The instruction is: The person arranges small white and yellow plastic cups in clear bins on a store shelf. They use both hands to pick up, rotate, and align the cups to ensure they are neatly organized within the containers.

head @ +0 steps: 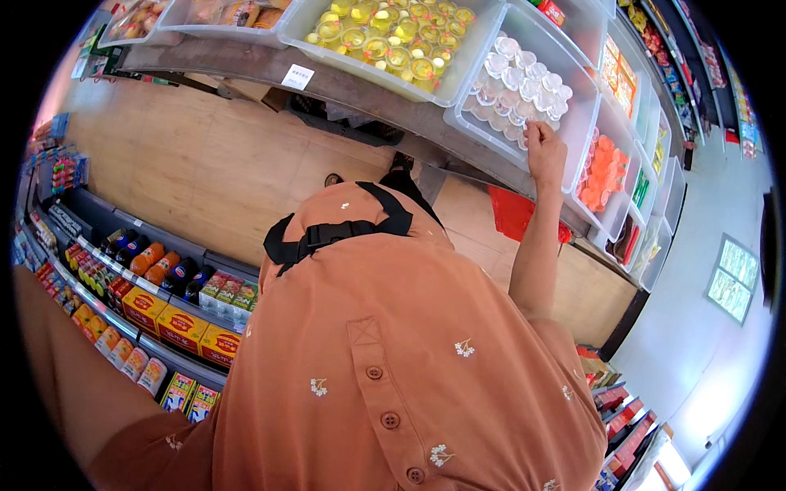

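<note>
My right hand (545,150) is over the near edge of a clear plastic bin (580,132), its fingers curled beside stacked clear jelly cups (522,80). Whether a cup is between the fingertips cannot be told. To the left is a bin (451,101) of yellow jelly cups (393,37). Orange-red cups (602,175) fill a bin on the right of my wrist. My left hand is out of view; only the left arm shows at the lower left.
The bins stand on a dark-edged display table (215,64) with a white label card (298,76). A red sheet (511,213) hangs below the table edge. Behind me on the left, shelves hold drink bottles (147,258) and yellow boxes (181,325). My feet are on the tan floor (184,141).
</note>
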{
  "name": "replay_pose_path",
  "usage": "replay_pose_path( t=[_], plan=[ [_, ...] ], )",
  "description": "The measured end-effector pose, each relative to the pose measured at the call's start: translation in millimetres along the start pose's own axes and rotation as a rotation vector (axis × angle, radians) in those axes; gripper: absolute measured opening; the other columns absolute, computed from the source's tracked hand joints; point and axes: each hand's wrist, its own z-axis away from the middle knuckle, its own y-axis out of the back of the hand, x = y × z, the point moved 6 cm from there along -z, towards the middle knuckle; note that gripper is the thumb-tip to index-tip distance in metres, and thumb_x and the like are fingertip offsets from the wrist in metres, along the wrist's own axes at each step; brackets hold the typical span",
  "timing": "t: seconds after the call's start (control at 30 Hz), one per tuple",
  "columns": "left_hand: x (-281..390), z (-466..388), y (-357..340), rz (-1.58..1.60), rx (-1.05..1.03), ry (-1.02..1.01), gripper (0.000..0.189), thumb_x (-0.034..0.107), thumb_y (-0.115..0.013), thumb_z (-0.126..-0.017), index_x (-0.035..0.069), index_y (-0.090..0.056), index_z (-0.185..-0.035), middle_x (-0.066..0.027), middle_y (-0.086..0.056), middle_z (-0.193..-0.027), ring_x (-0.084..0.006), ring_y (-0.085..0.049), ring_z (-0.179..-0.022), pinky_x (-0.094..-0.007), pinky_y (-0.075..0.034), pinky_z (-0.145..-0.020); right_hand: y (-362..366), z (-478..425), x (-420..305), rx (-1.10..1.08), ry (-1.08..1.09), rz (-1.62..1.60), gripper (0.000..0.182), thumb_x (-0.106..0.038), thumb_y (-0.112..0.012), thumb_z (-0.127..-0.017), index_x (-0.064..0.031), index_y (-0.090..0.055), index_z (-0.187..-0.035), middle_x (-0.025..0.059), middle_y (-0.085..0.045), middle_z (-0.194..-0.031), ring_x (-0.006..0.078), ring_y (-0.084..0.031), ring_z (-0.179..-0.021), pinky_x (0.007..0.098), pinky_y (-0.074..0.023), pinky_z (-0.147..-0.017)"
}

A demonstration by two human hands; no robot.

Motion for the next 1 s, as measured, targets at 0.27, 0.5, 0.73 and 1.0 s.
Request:
replay_pose_path(
  t=[0.27, 0.5, 0.73, 1.0],
  plan=[
    [-12, -25, -4, -0.031, -0.01, 0.057, 0.032, 0.016, -0.05, -0.099, -0.002, -0.06, -0.123, -0.0129, -0.061, -0.126, -0.0215, -0.058, -0.114, -0.0368, -0.046, -0.099, -2, -10, -13, 0.049, 0.053, 0.042, 0.029, -0.031, -0.056, -0.095, -0.0063, -0.071, -0.097, 0.0188, -0.068, -0.08, 0.0376, -0.066, -0.075, 0.0451, -0.0492, -0.069],
    [-4, -41, 0, -0.048, -0.014, 0.068, 0.035, 0.019, -0.048, -0.1, -0.002, -0.058, -0.126, -0.0135, -0.059, -0.129, -0.0225, -0.057, -0.117, -0.0379, -0.045, -0.101, 0, -12, -18, 0.021, 0.023, 0.0, 0.03, -0.031, -0.057, -0.095, -0.0035, -0.07, -0.095, 0.0198, -0.066, -0.076, 0.0375, -0.065, -0.071, 0.0443, -0.0479, -0.065],
    [23, -64, 13, -0.05, -0.009, 0.055, 0.037, 0.021, -0.047, -0.101, -0.002, -0.057, -0.128, -0.0142, -0.058, -0.132, -0.0235, -0.056, -0.119, -0.039, -0.044, -0.103, 11, -9, -26, 0.024, -0.03, 0.03, 0.026, -0.027, -0.059, -0.096, -0.0043, -0.07, -0.098, 0.02, -0.065, -0.075, 0.0369, -0.064, -0.068, 0.0434, -0.048, -0.062],
    [150, -103, 89, 0.227, 0.263, -0.222, 0.04, 0.023, -0.044, -0.102, -0.002, -0.055, -0.131, -0.015, -0.056, -0.135, -0.0247, -0.055, -0.122, -0.0402, -0.043, -0.105, 10, -5, -25, 0.078, -0.037, 0.036, 0.016, -0.02, -0.061, -0.095, -0.0066, -0.069, -0.097, 0.0161, -0.067, -0.081, 0.0341, -0.065, -0.068, 0.0401, -0.0502, -0.062]
  ],
)
